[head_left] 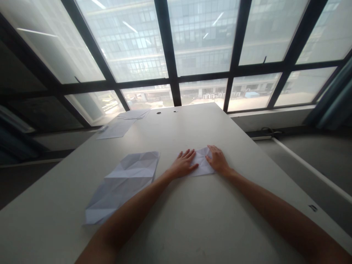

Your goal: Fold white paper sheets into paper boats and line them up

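1. A creased paper sheet [123,185] lies flat at the desk's [192,227] left.
2. Left hand [183,164] presses the small folded paper [202,165] mid-desk, grip flat and spread.
3. Right hand [217,159] likewise; even pressure should sharpen the crease.

The table [192,220] is bare near both arms; a big creased paper [123,183] (lying flat) sits left of the left hand [183,164].

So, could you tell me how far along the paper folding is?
Done: the small paper already shows several creases. In hand: left hand and right hand press it flat on the table. Left: the larger creased sheet lies untouched, apart.
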